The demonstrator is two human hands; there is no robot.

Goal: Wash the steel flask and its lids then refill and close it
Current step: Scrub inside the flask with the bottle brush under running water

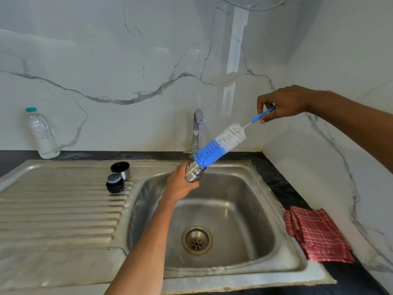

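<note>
My left hand (179, 183) grips the steel flask (194, 171) over the sink basin, its open mouth tilted up and to the right; most of its body is hidden behind my hand. My right hand (280, 104) pinches the blue handle of a bottle brush (219, 145). The brush's blue bristle tip sits at the flask's mouth, with the white bristles outside. Two lids stand on the drainboard left of the basin: a steel cup lid (120, 169) and a black stopper lid (114, 183) in front of it.
The steel sink (251, 209) has a drain at its bottom and a ribbed drainboard (59, 209) to the left. A chrome tap (197, 128) rises behind the flask. A plastic water bottle (41, 134) stands at the back left. A red checked cloth (319, 233) lies on the right counter.
</note>
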